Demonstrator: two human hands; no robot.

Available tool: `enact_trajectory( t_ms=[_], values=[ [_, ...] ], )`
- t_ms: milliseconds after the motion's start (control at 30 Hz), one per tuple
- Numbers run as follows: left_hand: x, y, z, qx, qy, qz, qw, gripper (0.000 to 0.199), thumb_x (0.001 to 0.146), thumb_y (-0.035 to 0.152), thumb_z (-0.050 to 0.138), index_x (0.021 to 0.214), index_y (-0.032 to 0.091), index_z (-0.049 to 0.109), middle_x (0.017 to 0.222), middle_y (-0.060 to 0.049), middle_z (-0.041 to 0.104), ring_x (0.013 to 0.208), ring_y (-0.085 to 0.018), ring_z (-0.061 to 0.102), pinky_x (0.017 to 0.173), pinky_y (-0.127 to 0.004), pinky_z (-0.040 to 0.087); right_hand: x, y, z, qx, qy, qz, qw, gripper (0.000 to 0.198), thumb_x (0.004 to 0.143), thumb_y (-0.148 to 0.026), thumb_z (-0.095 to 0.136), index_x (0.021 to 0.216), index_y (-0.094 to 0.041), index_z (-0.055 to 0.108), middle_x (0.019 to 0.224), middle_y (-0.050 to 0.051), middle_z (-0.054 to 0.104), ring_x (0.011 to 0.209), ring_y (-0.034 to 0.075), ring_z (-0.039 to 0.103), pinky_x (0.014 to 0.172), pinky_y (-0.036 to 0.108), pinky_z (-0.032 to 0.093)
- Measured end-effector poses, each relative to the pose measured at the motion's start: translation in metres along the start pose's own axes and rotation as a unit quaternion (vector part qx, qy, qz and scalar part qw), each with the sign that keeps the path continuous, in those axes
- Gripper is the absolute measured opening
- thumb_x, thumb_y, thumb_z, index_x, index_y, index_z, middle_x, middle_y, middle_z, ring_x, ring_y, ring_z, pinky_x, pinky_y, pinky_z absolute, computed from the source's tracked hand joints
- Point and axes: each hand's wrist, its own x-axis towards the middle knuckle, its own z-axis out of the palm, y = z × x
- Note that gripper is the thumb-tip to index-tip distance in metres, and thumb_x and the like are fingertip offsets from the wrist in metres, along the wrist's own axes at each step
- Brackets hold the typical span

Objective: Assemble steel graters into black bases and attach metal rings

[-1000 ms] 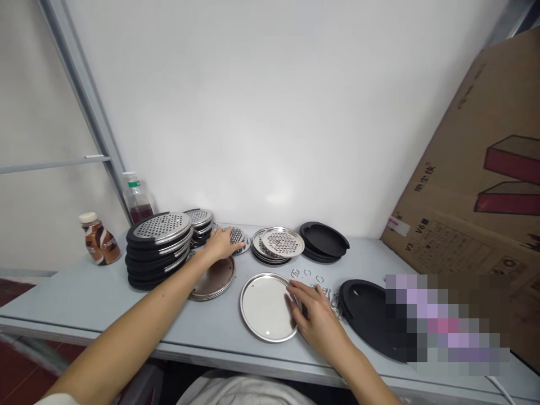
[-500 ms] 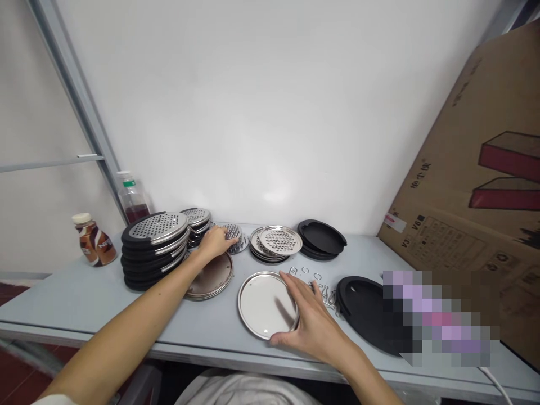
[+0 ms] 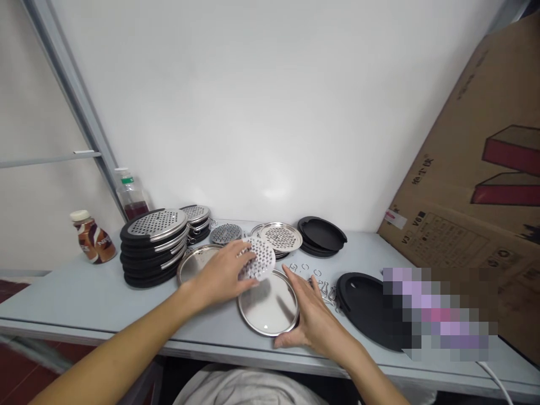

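Observation:
My left hand [image 3: 223, 273] pinches a small round grater disc [image 3: 262, 260] by its left edge, tilted over the upper left of a round metal plate [image 3: 270, 306]. That plate lies on the table with its smooth face and raised rim up. Around its right rim curve the thumb and fingers of my right hand [image 3: 314, 315]. Left of it, partly behind my left hand, are more round metal plates [image 3: 196, 264]. Other grater discs [image 3: 226, 233] lie farther back, and a perforated disc with a metal rim [image 3: 280, 237] tops a low stack.
A stack of black-edged graters [image 3: 154, 250] stands left, with a shorter stack [image 3: 197, 222] behind. Two bottles [image 3: 93, 239] are at the far left. Metal rings [image 3: 305, 267] and clips [image 3: 327, 289] lie near black round holders [image 3: 371, 309]. A large cardboard box [image 3: 459, 214] leans at right.
My left hand has moved right and nearer from the grater discs at the back, bringing one disc over the metal plate. My right hand stays at the plate's rim.

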Motion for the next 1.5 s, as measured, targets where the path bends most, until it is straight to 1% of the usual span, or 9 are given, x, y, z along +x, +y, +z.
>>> enact_trajectory(
  t_ms=[67, 133, 333, 567, 733, 933, 1067, 1300, 1500],
  values=[
    [-0.010, 0.013, 0.000, 0.006, -0.036, 0.041, 0.998, 0.051, 0.080, 0.040, 0.072, 0.126, 0.022, 0.060, 0.139, -0.010, 0.054, 0.135, -0.033, 0.040, 0.110, -0.047, 0.037, 0.000, -0.001, 0.000, 0.002, 0.005, -0.003, 1.000, 0.137, 0.053, -0.064, 0.082, 0.156, -0.028, -0.001, 0.155, 0.018, 0.031, 0.146, 0.038, 0.023, 0.115, 0.064, -0.004],
    [-0.014, 0.020, 0.000, 0.005, -0.063, 0.062, 0.996, 0.052, 0.077, 0.036, 0.076, 0.124, 0.021, 0.061, 0.138, -0.010, 0.055, 0.134, -0.034, 0.041, 0.109, -0.048, 0.038, 0.000, -0.001, 0.000, 0.003, 0.007, -0.004, 1.000, 0.136, 0.054, -0.064, 0.083, 0.156, -0.028, -0.001, 0.155, 0.018, 0.032, 0.145, 0.039, 0.024, 0.115, 0.064, -0.003],
    [-0.007, 0.025, 0.006, -0.041, -0.111, 0.084, 0.989, 0.056, 0.069, 0.032, 0.084, 0.120, 0.022, 0.065, 0.138, -0.011, 0.055, 0.131, -0.033, 0.045, 0.108, -0.048, 0.040, 0.000, 0.001, 0.001, -0.004, 0.011, -0.010, 1.000, 0.132, 0.056, -0.067, 0.080, 0.155, -0.030, 0.000, 0.155, 0.016, 0.031, 0.145, 0.035, 0.025, 0.116, 0.061, -0.004],
    [-0.005, 0.027, 0.007, -0.058, -0.130, 0.069, 0.987, 0.053, 0.064, 0.028, 0.086, 0.112, 0.020, 0.067, 0.132, -0.011, 0.057, 0.122, -0.032, 0.051, 0.102, -0.043, 0.046, -0.001, 0.004, 0.002, -0.012, 0.010, -0.007, 1.000, 0.134, 0.055, -0.064, 0.082, 0.155, -0.030, 0.000, 0.156, 0.015, 0.031, 0.146, 0.034, 0.024, 0.117, 0.061, -0.004],
    [-0.002, 0.026, 0.009, -0.081, -0.143, 0.064, 0.984, 0.054, 0.064, 0.025, 0.087, 0.113, 0.020, 0.067, 0.132, -0.011, 0.056, 0.123, -0.031, 0.051, 0.104, -0.041, 0.043, -0.001, 0.004, 0.002, -0.012, 0.012, -0.009, 1.000, 0.132, 0.057, -0.065, 0.081, 0.155, -0.029, 0.002, 0.155, 0.016, 0.032, 0.145, 0.035, 0.026, 0.116, 0.061, -0.004],
    [-0.002, 0.024, 0.011, -0.136, -0.210, 0.008, 0.968, 0.063, 0.065, 0.039, 0.086, 0.122, 0.023, 0.065, 0.142, -0.011, 0.049, 0.131, -0.032, 0.045, 0.108, -0.041, 0.039, 0.000, 0.004, 0.002, -0.019, 0.000, 0.006, 1.000, 0.134, 0.053, -0.069, 0.081, 0.155, -0.029, 0.003, 0.154, 0.015, 0.033, 0.145, 0.034, 0.026, 0.117, 0.061, -0.003],
    [-0.004, 0.027, 0.010, -0.149, -0.208, 0.008, 0.967, 0.054, 0.072, 0.036, 0.081, 0.122, 0.024, 0.066, 0.144, -0.010, 0.048, 0.133, -0.031, 0.044, 0.111, -0.040, 0.037, 0.001, 0.006, 0.003, -0.025, -0.002, 0.008, 1.000, 0.134, 0.053, -0.071, 0.079, 0.155, -0.029, 0.003, 0.155, 0.016, 0.032, 0.145, 0.034, 0.026, 0.117, 0.060, -0.003],
    [-0.008, 0.033, 0.012, -0.157, -0.206, 0.005, 0.966, 0.056, 0.070, 0.032, 0.082, 0.123, 0.025, 0.065, 0.142, -0.008, 0.050, 0.130, -0.031, 0.046, 0.108, -0.041, 0.040, 0.001, 0.005, 0.002, -0.030, -0.008, 0.006, 0.999, 0.133, 0.054, -0.075, 0.076, 0.155, -0.030, 0.000, 0.155, 0.015, 0.032, 0.145, 0.034, 0.026, 0.117, 0.061, -0.002],
    [-0.008, 0.033, 0.012, -0.148, -0.206, 0.014, 0.967, 0.048, 0.071, 0.031, 0.081, 0.117, 0.027, 0.068, 0.141, -0.007, 0.051, 0.128, -0.031, 0.048, 0.106, -0.042, 0.041, 0.001, 0.003, 0.002, -0.027, -0.003, 0.002, 1.000, 0.135, 0.055, -0.074, 0.077, 0.155, -0.032, -0.003, 0.155, 0.014, 0.033, 0.144, 0.035, 0.027, 0.116, 0.062, -0.001]
  ],
)
